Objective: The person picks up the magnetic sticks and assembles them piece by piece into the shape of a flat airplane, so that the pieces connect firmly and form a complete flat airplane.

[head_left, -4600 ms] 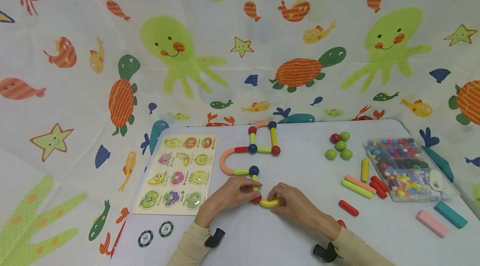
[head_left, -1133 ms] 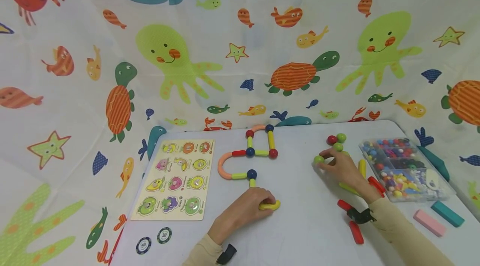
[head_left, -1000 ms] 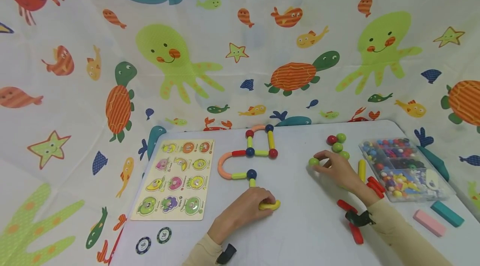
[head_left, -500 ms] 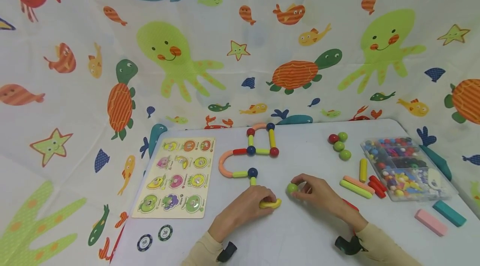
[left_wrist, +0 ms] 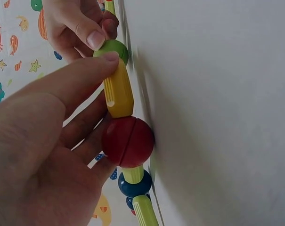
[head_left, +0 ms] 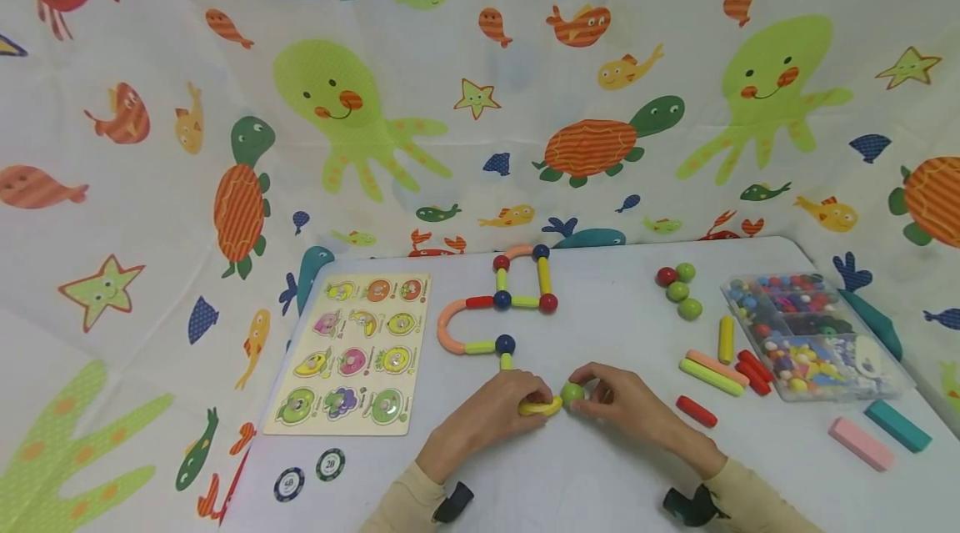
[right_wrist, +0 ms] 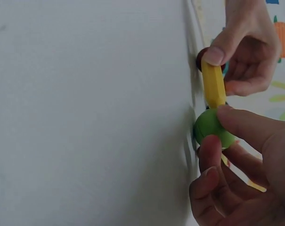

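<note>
My left hand (head_left: 498, 408) pinches a curved yellow magnetic rod (head_left: 542, 407) between thumb and fingers. My right hand (head_left: 626, 404) grips a green magnetic ball (head_left: 573, 394) against the rod's right end; the two touch in both wrist views. In the left wrist view a red ball (left_wrist: 128, 142) joins the yellow rod's other end, with a blue ball (left_wrist: 135, 183) beyond it; the left hand hides the red ball in the head view. The connected chain runs up the table through a blue ball (head_left: 505, 344), an orange curved rod (head_left: 451, 327) and a closed loop with a red ball (head_left: 548, 303).
A wooden fruit puzzle board (head_left: 345, 354) lies left, with poker chips (head_left: 331, 465) below it. At right are loose balls (head_left: 678, 292), several rods (head_left: 712, 377), a red rod (head_left: 697, 411), a compartment box of beads (head_left: 821, 337), and pink (head_left: 861, 444) and teal blocks (head_left: 897, 425).
My right hand left the yellow rod, took a green ball from the group at right and carried it left to the rod's end. My left hand moved onto the yellow rod and stays there.
</note>
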`<state>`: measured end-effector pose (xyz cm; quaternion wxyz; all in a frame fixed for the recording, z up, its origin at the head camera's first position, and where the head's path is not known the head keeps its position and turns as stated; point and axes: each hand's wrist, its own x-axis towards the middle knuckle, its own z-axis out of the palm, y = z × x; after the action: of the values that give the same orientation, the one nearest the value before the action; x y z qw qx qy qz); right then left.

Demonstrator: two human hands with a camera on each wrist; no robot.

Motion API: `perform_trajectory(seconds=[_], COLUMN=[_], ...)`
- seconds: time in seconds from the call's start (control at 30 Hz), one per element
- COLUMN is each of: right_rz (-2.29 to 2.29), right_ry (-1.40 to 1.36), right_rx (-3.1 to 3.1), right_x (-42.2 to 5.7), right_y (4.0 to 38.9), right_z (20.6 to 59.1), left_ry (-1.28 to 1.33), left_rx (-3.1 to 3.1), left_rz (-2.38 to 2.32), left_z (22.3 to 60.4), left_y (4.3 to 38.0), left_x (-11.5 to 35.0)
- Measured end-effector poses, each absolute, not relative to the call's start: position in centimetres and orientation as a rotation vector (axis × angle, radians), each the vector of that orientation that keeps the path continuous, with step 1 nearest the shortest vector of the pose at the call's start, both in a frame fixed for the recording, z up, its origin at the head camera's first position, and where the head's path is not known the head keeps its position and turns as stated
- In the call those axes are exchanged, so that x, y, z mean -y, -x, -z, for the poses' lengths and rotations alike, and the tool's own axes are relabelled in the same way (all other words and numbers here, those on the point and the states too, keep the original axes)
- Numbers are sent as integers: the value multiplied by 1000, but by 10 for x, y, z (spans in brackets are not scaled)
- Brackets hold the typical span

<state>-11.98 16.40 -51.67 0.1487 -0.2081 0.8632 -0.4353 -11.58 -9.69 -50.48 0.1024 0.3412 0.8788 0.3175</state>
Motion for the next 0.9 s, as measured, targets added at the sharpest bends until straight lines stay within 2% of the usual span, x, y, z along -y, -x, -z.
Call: perform_trajectory(seconds=[0.9], right_rz=[1241], right_ry=[647], right_rx=[-2429], right_x=[-155], right_y=[119], right_z=[517], left_ry=[-1044], left_rx=[-2563], left_rz=[-930], left_z=[501], left_y=[117], left_x=[100])
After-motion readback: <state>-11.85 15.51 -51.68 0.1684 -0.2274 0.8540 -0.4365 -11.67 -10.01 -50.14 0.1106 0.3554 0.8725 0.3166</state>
